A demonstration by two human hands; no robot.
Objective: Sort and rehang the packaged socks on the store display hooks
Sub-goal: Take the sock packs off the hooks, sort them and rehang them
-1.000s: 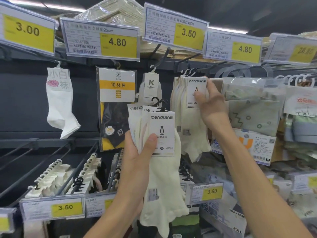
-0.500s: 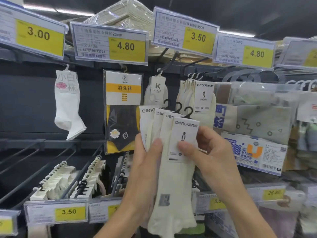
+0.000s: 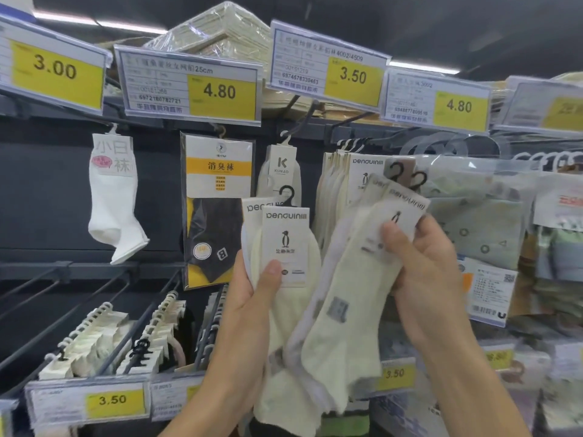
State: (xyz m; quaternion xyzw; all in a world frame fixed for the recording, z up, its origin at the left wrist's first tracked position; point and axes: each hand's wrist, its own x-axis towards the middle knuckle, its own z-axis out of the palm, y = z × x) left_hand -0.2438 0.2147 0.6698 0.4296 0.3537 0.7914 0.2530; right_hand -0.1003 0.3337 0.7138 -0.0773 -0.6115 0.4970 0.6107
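Here, both forearms rise from the near edge toward the sock display, with the hands side by side in front of it. The left hand (image 3: 252,304) is upright, its thumb pressed on the penguin card of two cream sock packs (image 3: 285,244) and its fingers curled behind them. Just to its right, the right hand (image 3: 426,279) pinches two more cream packs (image 3: 347,294) by their cards. These tilt rightward with their black hooks up, their lower parts overlapping the left pair. Farther back, matching packs (image 3: 339,190) hang in a row beneath the 3.50 price tag (image 3: 328,64).
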